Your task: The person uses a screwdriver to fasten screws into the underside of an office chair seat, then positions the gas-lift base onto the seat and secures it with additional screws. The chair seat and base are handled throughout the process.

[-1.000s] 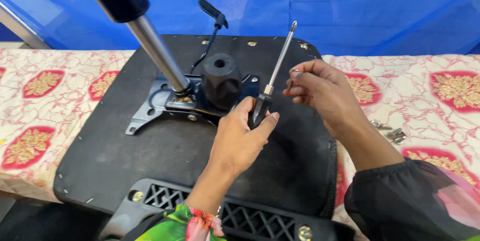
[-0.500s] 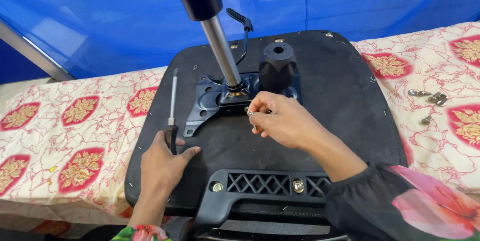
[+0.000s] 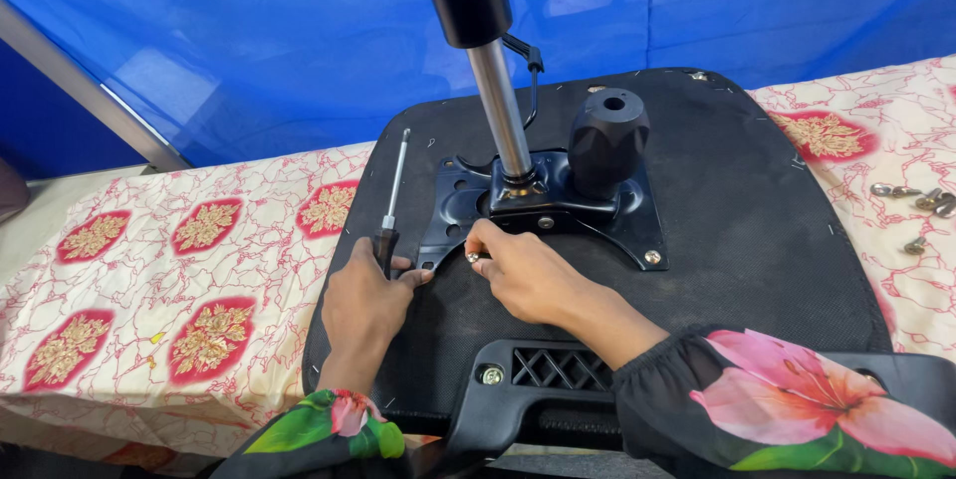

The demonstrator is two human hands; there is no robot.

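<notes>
Screwdriver (image 3: 390, 208) | left hand (image 3: 366, 302) grips | right hand (image 3: 523, 275) at bracket (image 3: 558, 205)

Both arms come in from the bottom of the frame, sleeves in black fabric with big pink and green flowers. The left hand (image 3: 366, 297) sits lower left of centre, back of the hand up, fingers curled shut around something slim, thumb poking out to the right. The right hand (image 3: 526, 275) is just beside it near the middle, knuckles up, fingertips (image 3: 476, 252) pinched together and pointing up-left, wrist bare, forearm slanting down to the lower right.
</notes>
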